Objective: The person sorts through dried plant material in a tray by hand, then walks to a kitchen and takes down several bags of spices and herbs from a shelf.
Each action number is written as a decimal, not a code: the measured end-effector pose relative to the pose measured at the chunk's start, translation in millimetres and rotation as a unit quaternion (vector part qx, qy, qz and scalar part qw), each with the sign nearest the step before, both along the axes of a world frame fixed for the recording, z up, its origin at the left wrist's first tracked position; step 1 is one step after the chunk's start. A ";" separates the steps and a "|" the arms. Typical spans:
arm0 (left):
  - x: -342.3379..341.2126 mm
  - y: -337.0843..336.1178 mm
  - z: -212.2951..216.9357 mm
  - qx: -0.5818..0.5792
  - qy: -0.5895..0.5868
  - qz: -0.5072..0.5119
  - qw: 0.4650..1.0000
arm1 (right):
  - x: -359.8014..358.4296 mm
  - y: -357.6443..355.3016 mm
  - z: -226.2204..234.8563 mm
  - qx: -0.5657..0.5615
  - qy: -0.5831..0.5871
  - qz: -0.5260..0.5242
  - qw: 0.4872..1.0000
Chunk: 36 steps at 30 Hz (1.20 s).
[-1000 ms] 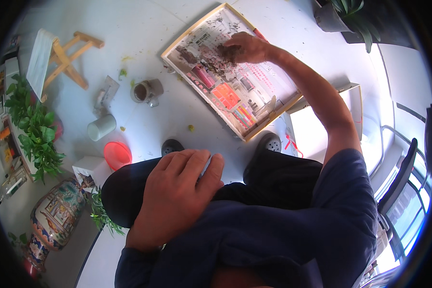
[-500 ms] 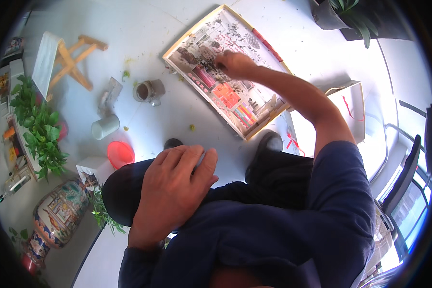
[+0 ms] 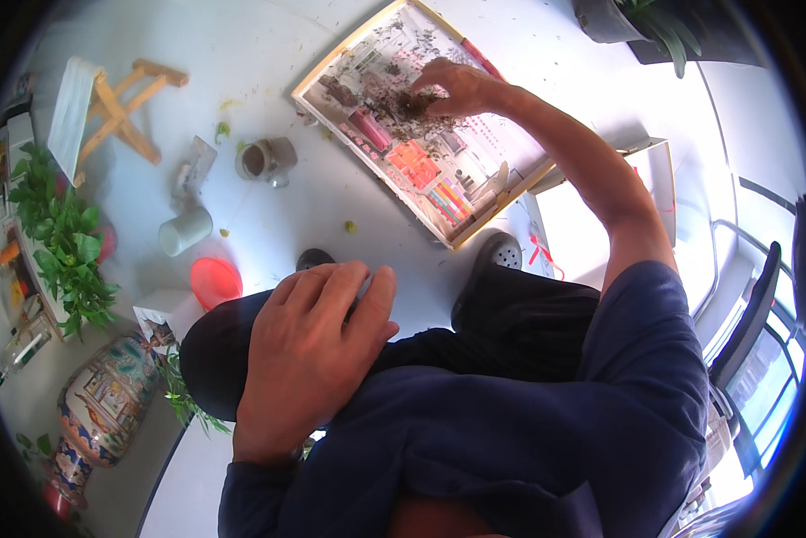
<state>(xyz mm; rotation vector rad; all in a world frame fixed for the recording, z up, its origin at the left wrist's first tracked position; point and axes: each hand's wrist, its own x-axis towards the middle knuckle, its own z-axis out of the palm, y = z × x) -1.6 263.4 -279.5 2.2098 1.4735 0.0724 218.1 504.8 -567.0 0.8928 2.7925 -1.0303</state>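
Note:
My right hand (image 3: 457, 87) reaches over a shallow tray-like box lid (image 3: 376, 173) on the floor. Its thumb and fingers are apart and curved above a small heap of dark, dry, crumbly bits (image 3: 412, 106). More of these bits lie scattered over the lid's printed inner surface, mostly in its far half. Whether any bits stick to the fingertips is too small to tell. My left hand (image 3: 318, 350) rests palm down on my left knee, its fingers stretched out and holding nothing.
Left of the lid are a glass mug (image 3: 256, 160) with dark contents, a whitish cup (image 3: 185, 232) on its side and a red cup (image 3: 216, 283). A folding stool (image 3: 116, 112), leafy plants (image 3: 67, 242) and a painted vase (image 3: 112, 399) stand farther left. An open box (image 3: 658, 184) lies at right.
My right hand has spread its fingers, moved slightly up and right, and dark bits now show heaped beneath it. The view has shifted a little; my left hand stays on the knee.

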 end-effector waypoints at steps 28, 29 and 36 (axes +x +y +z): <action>-9.6 1.6 -0.8 -0.017 0.001 0.000 1.000 | 28.1 -95.9 -1.7 0.076 -0.054 -0.133 0.987; -10.7 -2.1 0.7 -0.023 -0.007 -0.002 1.000 | 33.5 -103.1 9.0 0.053 -0.033 -0.198 0.978; -18.4 5.0 -2.9 -0.036 -0.001 -0.002 0.999 | 27.9 -128.8 -56.0 0.158 0.110 -0.250 0.949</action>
